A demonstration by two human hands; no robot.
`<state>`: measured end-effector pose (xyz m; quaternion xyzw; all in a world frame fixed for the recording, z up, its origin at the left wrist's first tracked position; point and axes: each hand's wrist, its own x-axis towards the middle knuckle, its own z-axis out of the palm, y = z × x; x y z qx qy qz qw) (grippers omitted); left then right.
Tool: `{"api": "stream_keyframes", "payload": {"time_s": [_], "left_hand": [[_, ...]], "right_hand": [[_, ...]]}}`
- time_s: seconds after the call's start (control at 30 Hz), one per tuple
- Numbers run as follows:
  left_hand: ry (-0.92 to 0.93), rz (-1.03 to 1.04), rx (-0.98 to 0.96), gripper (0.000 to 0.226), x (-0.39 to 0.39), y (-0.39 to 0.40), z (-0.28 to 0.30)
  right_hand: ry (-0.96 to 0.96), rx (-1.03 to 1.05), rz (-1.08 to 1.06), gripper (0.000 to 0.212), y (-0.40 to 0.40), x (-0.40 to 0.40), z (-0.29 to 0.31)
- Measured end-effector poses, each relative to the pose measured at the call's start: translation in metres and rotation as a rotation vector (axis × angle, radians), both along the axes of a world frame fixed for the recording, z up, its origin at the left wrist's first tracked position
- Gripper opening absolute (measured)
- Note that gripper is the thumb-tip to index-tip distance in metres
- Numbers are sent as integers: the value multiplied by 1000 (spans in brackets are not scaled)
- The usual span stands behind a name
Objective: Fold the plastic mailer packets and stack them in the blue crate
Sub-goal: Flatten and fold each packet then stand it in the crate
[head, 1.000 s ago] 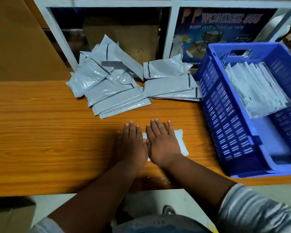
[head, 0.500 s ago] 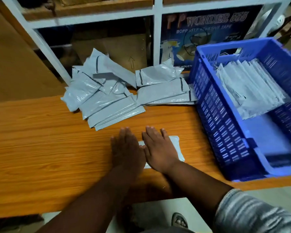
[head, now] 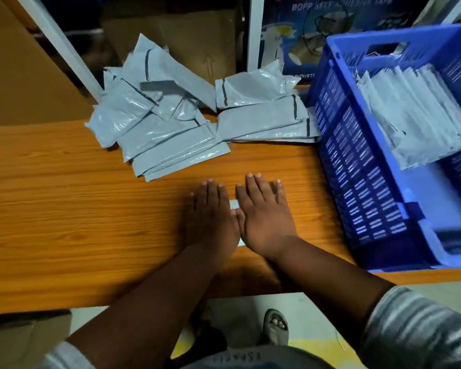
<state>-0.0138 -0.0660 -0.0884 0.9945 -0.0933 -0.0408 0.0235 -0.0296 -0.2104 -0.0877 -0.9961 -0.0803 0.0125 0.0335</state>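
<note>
Wooden tabletop, orange grain, with a white shelf frame and cardboard beyond my fingertips. Item: left hand and right hand, two, both laid flat with fingers straight, side by side and touching at the thumbs; I judge I am pressing a crease into a folded mailer, one, almost wholly hidden under my palms, only slivers of white showing between them. Item: unfolded mailers, grey plastic with dark seal strips, heaped ahead of my left hand and ahead of both hands toward the right; I count roughly ten, overlap prevents an exact figure. They lie within reach, presumably as the supply. Item: blue crate, one, just to the right of my right hand, holding a leaning row of folded packets; too many and too blurred to count. Its nearness suits a short carry from crease to stack.
</note>
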Motion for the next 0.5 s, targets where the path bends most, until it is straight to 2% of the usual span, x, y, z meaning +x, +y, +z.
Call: {"api": "stream_keyframes", "payload": {"time_s": [0.2,0.3,0.37,0.43,0.5], "left_hand": [[36,-38,56,82,6,5,-11],[77,-67,87,83,7,0,4],[24,-128,77,78,0,-13,12],[-1,-204,34,72,-9,-26,6],[-9,-224,50,72,-14,-31,-1]], "right_hand": [[-17,216,-24,60,-9,7,-4],[-14,459,-54,59,-20,7,-5],[5,597,-84,55,-26,7,-1],[28,594,-67,50,-28,7,5],[15,387,-25,49,-33,4,7]]}}
